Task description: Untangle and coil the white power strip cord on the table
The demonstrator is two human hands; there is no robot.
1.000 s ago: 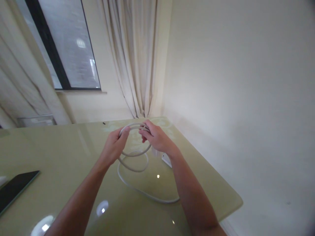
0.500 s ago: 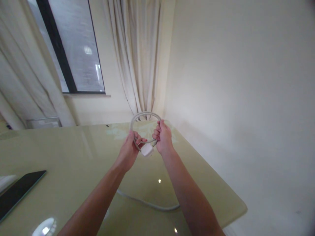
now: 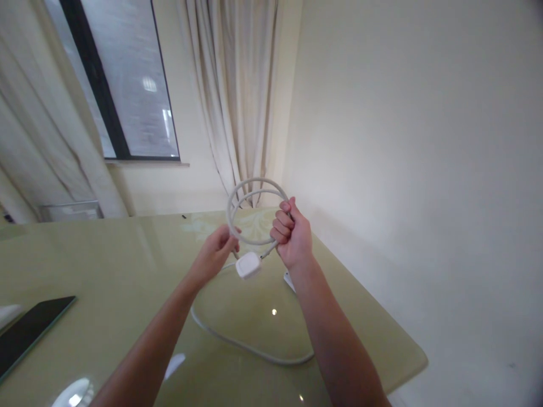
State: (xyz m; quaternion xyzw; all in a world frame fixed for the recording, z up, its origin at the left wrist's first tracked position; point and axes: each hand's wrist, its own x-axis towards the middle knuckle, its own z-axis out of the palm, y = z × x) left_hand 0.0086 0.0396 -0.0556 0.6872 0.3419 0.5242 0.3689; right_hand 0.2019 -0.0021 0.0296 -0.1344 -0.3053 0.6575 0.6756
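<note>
A whitish cable [image 3: 253, 181] is looped into a coil held up over the table. My right hand [image 3: 296, 234] is closed in a fist around the coil's right side. At the left side, my left hand [image 3: 214, 254] has its fingers pinched on the cable; its fingertips are partly hidden behind the loop. A white plug [image 3: 248, 265] hangs below the coil between both hands. More of the cable lies in a long curve on the tabletop beneath my forearms, and its far end is hidden behind my right arm.
The glossy greenish table [image 3: 127, 265] meets a plain wall [image 3: 403, 169] on the right. A dark flat panel [image 3: 34, 333] lies at the left. Part of a white object [image 3: 289, 281] shows beside my right wrist. Curtains [image 3: 237, 85] and a window [image 3: 127, 79] stand behind.
My right hand has shifted right with the coil, which looks wider and higher. My left hand has moved slightly left. The white object by my right wrist has come into view.
</note>
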